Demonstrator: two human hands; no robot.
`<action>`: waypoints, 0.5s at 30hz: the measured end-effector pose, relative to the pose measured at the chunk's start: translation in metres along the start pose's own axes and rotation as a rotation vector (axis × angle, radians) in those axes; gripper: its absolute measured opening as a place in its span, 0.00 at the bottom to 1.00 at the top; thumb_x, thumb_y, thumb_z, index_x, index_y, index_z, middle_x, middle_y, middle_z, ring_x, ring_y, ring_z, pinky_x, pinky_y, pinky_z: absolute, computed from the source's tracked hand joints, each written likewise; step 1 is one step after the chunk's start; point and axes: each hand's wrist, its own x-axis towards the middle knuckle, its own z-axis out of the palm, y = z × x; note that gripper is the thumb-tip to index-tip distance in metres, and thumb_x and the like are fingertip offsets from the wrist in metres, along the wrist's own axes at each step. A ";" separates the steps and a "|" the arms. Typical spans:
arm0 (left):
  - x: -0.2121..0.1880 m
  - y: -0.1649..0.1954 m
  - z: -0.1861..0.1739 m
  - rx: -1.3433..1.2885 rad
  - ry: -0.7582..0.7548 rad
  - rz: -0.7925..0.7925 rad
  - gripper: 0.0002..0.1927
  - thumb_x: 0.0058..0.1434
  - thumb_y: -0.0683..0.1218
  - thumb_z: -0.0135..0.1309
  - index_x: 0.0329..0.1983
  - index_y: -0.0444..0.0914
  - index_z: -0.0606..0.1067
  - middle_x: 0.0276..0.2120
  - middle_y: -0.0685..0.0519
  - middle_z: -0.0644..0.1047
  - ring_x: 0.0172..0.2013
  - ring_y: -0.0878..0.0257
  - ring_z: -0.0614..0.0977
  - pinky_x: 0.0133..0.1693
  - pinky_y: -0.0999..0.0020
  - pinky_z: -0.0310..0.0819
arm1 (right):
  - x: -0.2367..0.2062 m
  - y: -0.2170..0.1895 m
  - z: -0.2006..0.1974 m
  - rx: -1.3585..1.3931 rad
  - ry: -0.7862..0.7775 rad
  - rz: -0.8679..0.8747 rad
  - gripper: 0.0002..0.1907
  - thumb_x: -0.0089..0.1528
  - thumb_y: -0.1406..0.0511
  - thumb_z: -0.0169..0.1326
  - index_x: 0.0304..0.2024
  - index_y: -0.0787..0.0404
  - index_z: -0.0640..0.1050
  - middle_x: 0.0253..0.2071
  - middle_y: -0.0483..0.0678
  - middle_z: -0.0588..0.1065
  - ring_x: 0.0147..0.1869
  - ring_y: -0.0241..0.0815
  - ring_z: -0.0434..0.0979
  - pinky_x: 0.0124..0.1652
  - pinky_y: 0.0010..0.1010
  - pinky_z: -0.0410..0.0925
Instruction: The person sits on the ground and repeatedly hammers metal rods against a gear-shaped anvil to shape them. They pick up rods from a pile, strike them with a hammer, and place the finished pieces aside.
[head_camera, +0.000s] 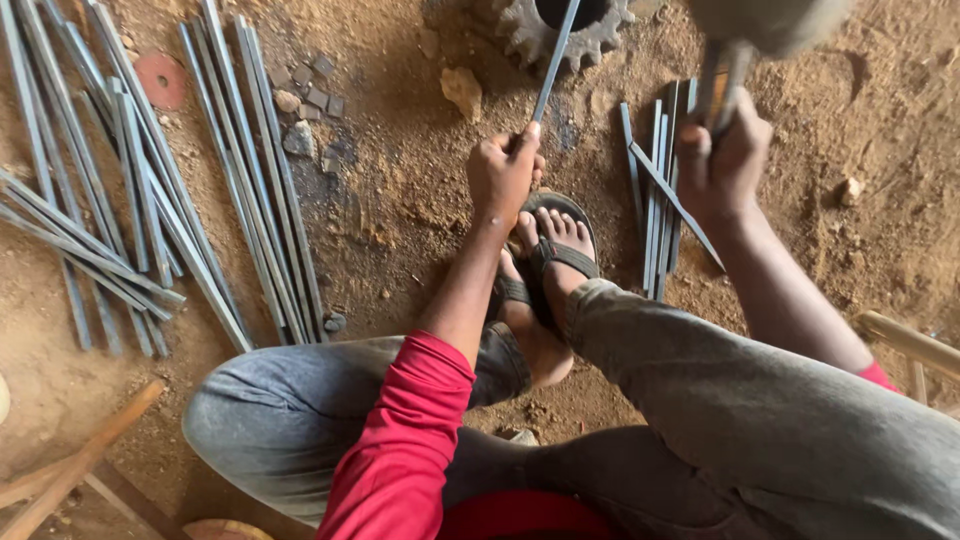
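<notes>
**Rod on gear, hammer up**

Left hand (503, 175) grip closed around thin metal rod (555, 60), its far end resting in toothed gear (570, 30) on dirt floor (400, 200). Right hand (722, 160) fisted on blurred hammer (745, 35) handle. Rod piles either side.

— What have your hands got hold of?

— My left hand (505, 172) is closed around a thin grey metal rod (556, 58) that slants away to a toothed gear wheel (565, 32) lying on the far dirt. My right hand (722, 160) grips a hammer (735, 40), its head raised and blurred.

— And around you?

— My sandalled feet (548, 262) sit just near of my left hand. A small bundle of rods (655, 190) lies beside my right hand; a big heap of rods (130, 190) spreads well off to the left, with a red disc (160, 80) among them.
</notes>
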 end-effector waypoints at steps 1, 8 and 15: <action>-0.001 0.002 -0.001 -0.014 0.003 0.032 0.18 0.68 0.53 0.56 0.27 0.37 0.80 0.18 0.55 0.82 0.16 0.73 0.82 0.18 0.76 0.77 | 0.008 0.001 0.003 -0.035 -0.037 0.004 0.22 0.80 0.52 0.41 0.44 0.63 0.70 0.29 0.43 0.70 0.28 0.30 0.70 0.26 0.26 0.68; -0.014 0.006 -0.015 0.012 0.022 -0.019 0.18 0.67 0.53 0.55 0.25 0.39 0.80 0.17 0.55 0.81 0.14 0.72 0.81 0.16 0.73 0.74 | 0.030 -0.005 -0.002 -0.056 -0.066 0.169 0.19 0.80 0.54 0.44 0.43 0.60 0.72 0.31 0.41 0.69 0.25 0.30 0.65 0.20 0.27 0.63; -0.031 0.001 -0.018 0.012 0.049 0.007 0.18 0.65 0.52 0.58 0.23 0.38 0.81 0.16 0.55 0.81 0.15 0.72 0.81 0.17 0.75 0.73 | 0.037 0.017 -0.012 -0.058 0.086 -0.033 0.19 0.79 0.53 0.45 0.40 0.61 0.69 0.29 0.42 0.70 0.25 0.30 0.70 0.22 0.25 0.68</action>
